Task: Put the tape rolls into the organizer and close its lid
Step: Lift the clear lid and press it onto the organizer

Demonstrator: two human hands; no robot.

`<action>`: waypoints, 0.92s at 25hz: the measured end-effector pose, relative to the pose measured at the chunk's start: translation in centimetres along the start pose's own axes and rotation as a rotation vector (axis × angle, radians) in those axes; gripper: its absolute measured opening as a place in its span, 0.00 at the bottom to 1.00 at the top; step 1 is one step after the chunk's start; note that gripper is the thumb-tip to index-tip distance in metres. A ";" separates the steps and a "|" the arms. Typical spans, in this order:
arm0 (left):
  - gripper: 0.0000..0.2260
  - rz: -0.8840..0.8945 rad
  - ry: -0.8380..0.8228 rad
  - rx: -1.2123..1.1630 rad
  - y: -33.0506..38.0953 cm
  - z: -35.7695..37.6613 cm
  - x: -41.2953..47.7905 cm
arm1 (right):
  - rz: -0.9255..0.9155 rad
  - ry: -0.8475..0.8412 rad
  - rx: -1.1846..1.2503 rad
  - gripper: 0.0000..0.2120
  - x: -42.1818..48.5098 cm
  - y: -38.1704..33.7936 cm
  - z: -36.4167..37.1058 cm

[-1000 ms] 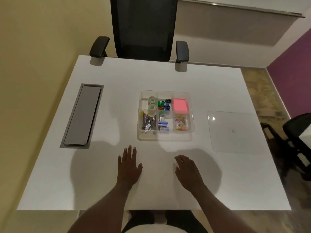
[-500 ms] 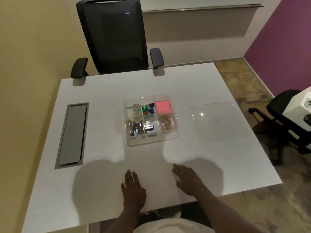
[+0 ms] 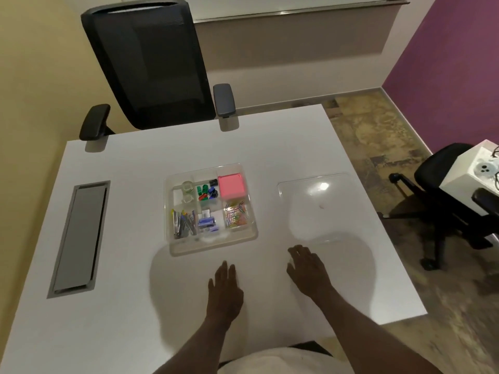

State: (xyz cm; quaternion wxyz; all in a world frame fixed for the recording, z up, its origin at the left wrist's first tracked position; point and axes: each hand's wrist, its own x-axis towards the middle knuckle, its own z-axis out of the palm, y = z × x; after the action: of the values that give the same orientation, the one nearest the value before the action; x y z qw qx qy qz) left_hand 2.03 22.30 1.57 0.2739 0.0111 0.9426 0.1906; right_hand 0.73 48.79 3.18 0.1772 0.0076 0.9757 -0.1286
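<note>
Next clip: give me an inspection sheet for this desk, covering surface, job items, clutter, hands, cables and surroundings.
Surface: white table with a grey hatch set into its left side.
Job's things: clear organizer open; two tape rolls already in its far-left compartment; clear lid lying flat to its right.
Clutter: none loose; pink notes, paper clips and other small supplies sit in compartments.
Hands: left hand and right hand open, empty, near the table's front edge.
Cables: some on a white box, far right.
Surroundings: black chair beyond the table; another at right.
</note>
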 end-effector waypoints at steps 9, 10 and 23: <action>0.31 0.084 0.003 -0.136 14.1 -1.1 8.9 | 0.180 0.180 -0.012 0.17 8.2 12.0 -8.3; 0.30 0.063 0.001 -0.177 15.4 -1.3 9.7 | 0.190 0.187 -0.003 0.17 9.0 13.2 -8.9; 0.27 -0.269 0.066 -0.351 22.0 -1.8 19.3 | 0.531 0.114 0.122 0.27 15.8 21.5 -10.2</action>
State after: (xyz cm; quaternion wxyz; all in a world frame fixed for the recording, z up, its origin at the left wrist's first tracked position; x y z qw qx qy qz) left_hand -17.16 44.53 1.08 0.2635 -0.1686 0.8965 0.3139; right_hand -16.29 71.66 1.55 0.1488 0.2807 0.9385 -0.1353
